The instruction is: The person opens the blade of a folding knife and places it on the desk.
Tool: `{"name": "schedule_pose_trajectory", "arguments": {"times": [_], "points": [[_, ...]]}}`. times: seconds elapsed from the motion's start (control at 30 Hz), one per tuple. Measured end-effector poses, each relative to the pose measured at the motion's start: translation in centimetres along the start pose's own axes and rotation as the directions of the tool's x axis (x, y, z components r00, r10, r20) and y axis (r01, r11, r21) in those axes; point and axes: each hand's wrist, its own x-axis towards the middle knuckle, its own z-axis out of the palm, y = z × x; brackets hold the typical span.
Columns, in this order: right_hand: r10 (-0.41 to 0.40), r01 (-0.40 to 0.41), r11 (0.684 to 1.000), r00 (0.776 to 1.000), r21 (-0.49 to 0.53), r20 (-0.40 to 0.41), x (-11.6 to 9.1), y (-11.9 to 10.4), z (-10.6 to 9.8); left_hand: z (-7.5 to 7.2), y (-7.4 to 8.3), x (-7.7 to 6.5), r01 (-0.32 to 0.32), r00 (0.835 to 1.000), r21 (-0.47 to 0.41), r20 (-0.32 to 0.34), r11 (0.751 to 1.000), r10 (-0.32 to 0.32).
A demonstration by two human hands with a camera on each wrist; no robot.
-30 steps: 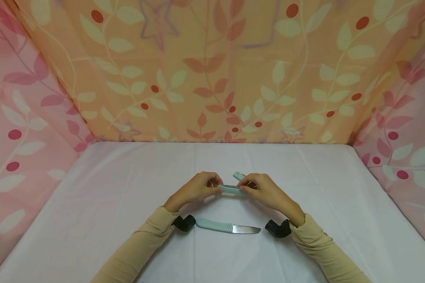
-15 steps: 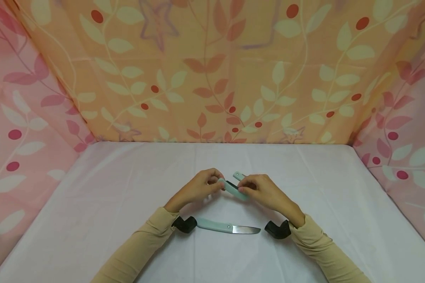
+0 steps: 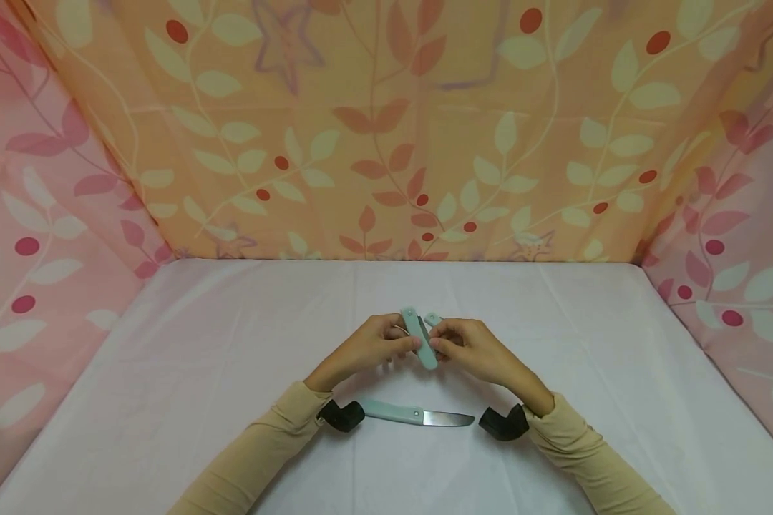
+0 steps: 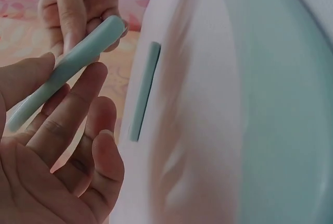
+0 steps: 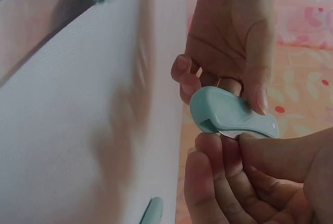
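Your left hand (image 3: pixel 366 348) pinches the light green handle of the folding knife (image 3: pixel 417 331) between thumb and fingers, while your right hand (image 3: pixel 479 348) pinches the blade (image 5: pixel 229 134) at the handle's edge. You have the knife in the air between both hands, above the white table (image 3: pixel 264 307). Its long axis slants steeply in the head view: the riveted end points away from you and slightly left, the broad rounded end toward you and slightly right. Nearer you lies an opened knife (image 3: pixel 393 413), blade pointing right; another knife (image 3: pixel 433 319) shows partly behind your right hand.
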Motion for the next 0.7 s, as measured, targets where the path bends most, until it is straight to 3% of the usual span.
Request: {"name": "schedule_pose_trajectory", "arguments": {"times": [0.3,0.7], "points": [[-0.002,0.0,0.998,1.0,0.067,0.026,0.11,0.22,0.05,0.54,-0.06,-0.07,0.003,1.0,0.023,-0.015,1.0,-0.002],[0.0,0.0,1.0,1.0,0.005,0.03,-0.08,-0.17,0.09,0.32,0.1,-0.1,-0.037,0.999,0.068,0.042,0.997,0.034]]}}
